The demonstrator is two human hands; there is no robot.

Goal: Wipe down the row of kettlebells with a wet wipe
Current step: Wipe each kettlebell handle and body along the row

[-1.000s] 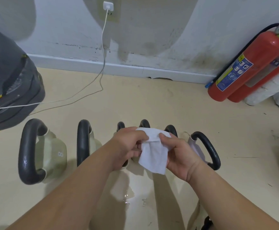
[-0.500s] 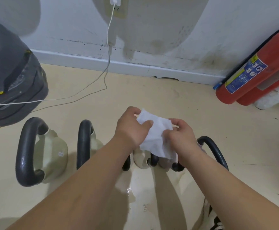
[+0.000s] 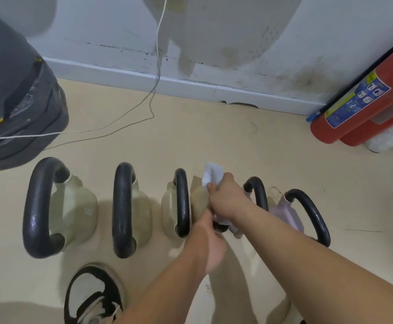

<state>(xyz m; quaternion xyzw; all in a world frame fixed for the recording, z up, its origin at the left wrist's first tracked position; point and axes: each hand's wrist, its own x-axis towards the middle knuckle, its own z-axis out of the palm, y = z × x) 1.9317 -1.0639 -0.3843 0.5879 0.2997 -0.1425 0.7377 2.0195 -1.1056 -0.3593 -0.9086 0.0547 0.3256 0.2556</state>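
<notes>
A pale wall point(image 3: 237, 31) fills the top of the view, scuffed and stained with dark specks above a light skirting board point(image 3: 125, 76), and broad soft shadows lie across it. A thin white cable point(image 3: 159, 43) hangs down the wall and trails leftward over the beige floor point(image 3: 214, 136). At the left stands a bulky dark grey object point(image 3: 10, 90) with a yellow mark on its side. At the right, two red fire extinguishers point(image 3: 354, 108) lie tilted against the wall, with a whitish block point(image 3: 387, 139) just beside them.
</notes>
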